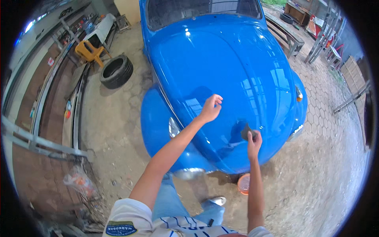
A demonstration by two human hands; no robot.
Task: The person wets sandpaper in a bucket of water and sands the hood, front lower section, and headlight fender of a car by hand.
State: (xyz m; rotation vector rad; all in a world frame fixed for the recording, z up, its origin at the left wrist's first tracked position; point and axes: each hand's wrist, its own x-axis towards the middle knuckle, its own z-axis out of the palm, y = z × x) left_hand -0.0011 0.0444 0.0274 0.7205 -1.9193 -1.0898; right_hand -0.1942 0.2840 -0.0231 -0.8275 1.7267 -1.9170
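A glossy blue car's front hood [221, 67] curves beneath both hands, reflecting light. My left hand [210, 108] is over the hood's middle, its fingers loosely bent and apart, with nothing visible in them. At the right, lower on the hood, my right hand [254, 142] grips a thin dark grey pad or sheet [247, 131] between thumb and fingers, at or just above the paint. A chrome-rimmed headlight [173, 127] is left of my left forearm, and an amber lamp [299, 94] is on the far fender.
An orange-rimmed bucket [243, 185] stands below the bumper. Left are a loose tyre [116, 72], a yellow plastic chair [85, 51], a cluttered table [102, 29], metal rails [47, 144] and a plastic bag [79, 181]. A wooden bench [284, 35] and leaning metal frames [325, 27] stand at the right.
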